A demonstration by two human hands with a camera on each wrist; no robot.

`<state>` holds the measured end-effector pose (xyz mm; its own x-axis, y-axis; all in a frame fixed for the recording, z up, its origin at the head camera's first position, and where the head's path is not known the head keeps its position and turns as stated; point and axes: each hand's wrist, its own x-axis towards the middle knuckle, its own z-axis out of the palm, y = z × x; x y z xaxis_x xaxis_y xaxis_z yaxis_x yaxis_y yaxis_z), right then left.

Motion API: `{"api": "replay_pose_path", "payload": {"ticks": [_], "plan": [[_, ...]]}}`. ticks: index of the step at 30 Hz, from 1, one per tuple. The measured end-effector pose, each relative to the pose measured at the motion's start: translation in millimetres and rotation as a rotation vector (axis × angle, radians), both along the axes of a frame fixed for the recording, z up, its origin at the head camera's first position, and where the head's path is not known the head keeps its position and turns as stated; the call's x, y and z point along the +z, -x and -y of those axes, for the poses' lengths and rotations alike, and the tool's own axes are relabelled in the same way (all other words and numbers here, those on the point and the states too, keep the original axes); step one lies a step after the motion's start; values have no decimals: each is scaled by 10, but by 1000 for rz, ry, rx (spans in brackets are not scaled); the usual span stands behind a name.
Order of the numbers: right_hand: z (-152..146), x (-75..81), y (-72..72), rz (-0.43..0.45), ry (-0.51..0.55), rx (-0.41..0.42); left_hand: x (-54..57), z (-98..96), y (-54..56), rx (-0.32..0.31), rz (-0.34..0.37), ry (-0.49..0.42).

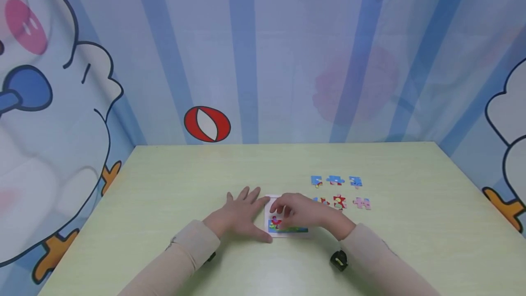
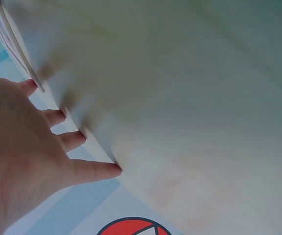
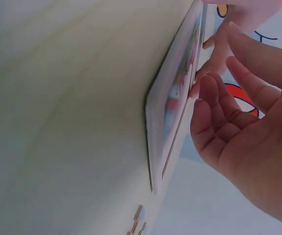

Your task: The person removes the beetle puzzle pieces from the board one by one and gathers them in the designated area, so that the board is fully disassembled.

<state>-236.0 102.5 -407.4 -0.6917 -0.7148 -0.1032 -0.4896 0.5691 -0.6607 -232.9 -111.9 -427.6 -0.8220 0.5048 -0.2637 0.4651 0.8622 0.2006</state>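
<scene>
A flat puzzle board [image 1: 289, 235] with a pale rim lies on the table, and a colourful strip of picture [image 1: 293, 229] shows along its near side. My left hand [image 1: 242, 214] is spread flat at the board's left edge, its thumb and index finger touching that side. Over the board hovers my right hand [image 1: 302, 209], hiding much of the picture. In the right wrist view, the right hand's fingers [image 3: 210, 115] are loosely bent, the thumb stands apart from them, and nothing is visible between them.
Loose jigsaw pieces lie in two rows right of the board, among them a blue corner piece [image 1: 316, 181], a red one [image 1: 339, 202] and a pink one [image 1: 362, 203]. Behind the table [image 1: 185, 168] hangs a printed curtain [image 1: 279, 81].
</scene>
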Motion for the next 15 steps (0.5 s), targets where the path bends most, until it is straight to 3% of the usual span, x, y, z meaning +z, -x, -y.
{"api": "replay_pose_path", "payload": {"ticks": [15], "plan": [[115,-84,15,4,-73,-30,10,2,-11,-5,-6,-12]]}}
